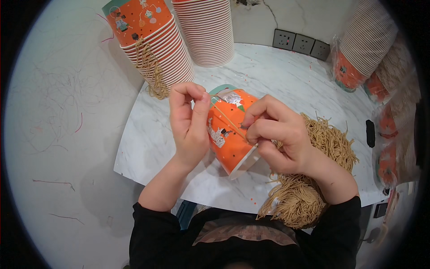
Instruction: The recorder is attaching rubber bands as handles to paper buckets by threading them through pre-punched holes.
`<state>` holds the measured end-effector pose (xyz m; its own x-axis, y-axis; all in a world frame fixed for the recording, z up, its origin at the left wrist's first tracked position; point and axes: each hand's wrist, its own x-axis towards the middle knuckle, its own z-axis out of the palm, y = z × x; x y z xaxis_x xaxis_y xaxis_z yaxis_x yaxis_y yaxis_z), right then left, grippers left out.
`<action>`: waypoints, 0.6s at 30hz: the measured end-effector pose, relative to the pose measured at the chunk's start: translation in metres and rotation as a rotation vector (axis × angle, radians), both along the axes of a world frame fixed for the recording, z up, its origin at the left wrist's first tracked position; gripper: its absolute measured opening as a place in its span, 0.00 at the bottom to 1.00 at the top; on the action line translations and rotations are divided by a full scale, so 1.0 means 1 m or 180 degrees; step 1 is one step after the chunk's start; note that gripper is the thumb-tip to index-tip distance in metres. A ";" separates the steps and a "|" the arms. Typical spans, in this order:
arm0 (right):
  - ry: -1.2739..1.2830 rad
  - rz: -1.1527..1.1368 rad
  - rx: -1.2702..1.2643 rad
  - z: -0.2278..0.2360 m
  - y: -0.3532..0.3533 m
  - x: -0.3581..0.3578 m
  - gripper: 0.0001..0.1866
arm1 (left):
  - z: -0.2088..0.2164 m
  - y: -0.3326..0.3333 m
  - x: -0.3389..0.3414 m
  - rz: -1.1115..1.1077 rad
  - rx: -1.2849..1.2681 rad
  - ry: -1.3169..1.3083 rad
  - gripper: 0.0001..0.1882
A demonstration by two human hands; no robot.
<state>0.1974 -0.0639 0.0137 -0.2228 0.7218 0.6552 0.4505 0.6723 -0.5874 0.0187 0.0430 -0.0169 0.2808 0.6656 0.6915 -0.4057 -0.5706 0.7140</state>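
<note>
An orange paper bucket (pixel 227 151) with a green base and cartoon prints lies tilted on its side in the middle of the table. Across its printed wall runs a thin tan cord (pixel 226 116), drawn fairly straight between my hands. My left hand (pixel 190 125) pinches the cord's upper end between thumb and forefinger, beside the green base. Close to the white rim, my right hand (pixel 282 136) is closed with fingertips on the cord's other part. Whether the cord passes through the bucket wall there is hidden by the fingers.
A thick bundle of tan cords (pixel 330 140) lies by my right forearm. Two tall bucket stacks (pixel 204 33) stand at the back left, one draped with loose cords (pixel 151 67). Plastic-wrapped buckets (pixel 365 40) line the right. Sockets (pixel 302 44) sit along the wall behind the marbled table (pixel 152 152).
</note>
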 end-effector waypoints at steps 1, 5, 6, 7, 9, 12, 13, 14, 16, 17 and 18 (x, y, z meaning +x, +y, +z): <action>-0.0020 -0.0021 0.0063 -0.001 0.001 0.000 0.06 | 0.000 0.001 0.000 -0.0004 -0.0001 -0.0001 0.06; 0.0454 -0.0133 -0.0443 0.006 -0.004 -0.002 0.04 | 0.001 0.001 -0.001 -0.0091 -0.0025 -0.0104 0.06; 0.0454 -0.0131 -0.0442 0.007 -0.004 -0.002 0.04 | 0.001 0.000 -0.002 -0.0158 -0.0055 -0.0178 0.06; 0.0417 -0.0154 -0.0378 0.008 -0.004 -0.002 0.04 | 0.001 0.000 -0.002 -0.0157 -0.0053 -0.0179 0.06; 0.0379 -0.0176 -0.0314 0.008 -0.004 -0.002 0.04 | 0.000 0.000 -0.002 -0.0077 0.0065 -0.0198 0.06; 0.0165 -0.0225 -0.0356 0.008 -0.005 -0.002 0.06 | 0.002 -0.002 -0.001 -0.0089 0.0054 -0.0240 0.06; 0.0226 -0.0246 -0.0463 0.007 -0.005 -0.003 0.06 | 0.001 -0.002 -0.002 -0.0087 0.0053 -0.0239 0.06; 0.0287 -0.0267 -0.0569 0.007 -0.005 -0.004 0.07 | 0.000 -0.001 -0.002 -0.0126 0.0125 -0.0277 0.07; 0.0270 -0.0265 -0.0605 0.009 -0.008 -0.005 0.07 | 0.000 -0.002 -0.002 -0.0176 0.0199 -0.0322 0.07; 0.0256 -0.0257 -0.0641 0.010 -0.009 -0.005 0.07 | 0.001 -0.004 -0.001 -0.0084 0.0254 -0.0371 0.08; 0.0254 -0.0266 -0.0642 0.011 -0.009 -0.005 0.07 | 0.001 -0.005 0.000 0.0003 0.0307 -0.0421 0.09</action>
<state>0.1924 -0.0732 0.0249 -0.1101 0.8537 0.5089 0.4465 0.5000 -0.7421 0.0184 0.0381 -0.0158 0.1825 0.5946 0.7830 -0.4920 -0.6343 0.5964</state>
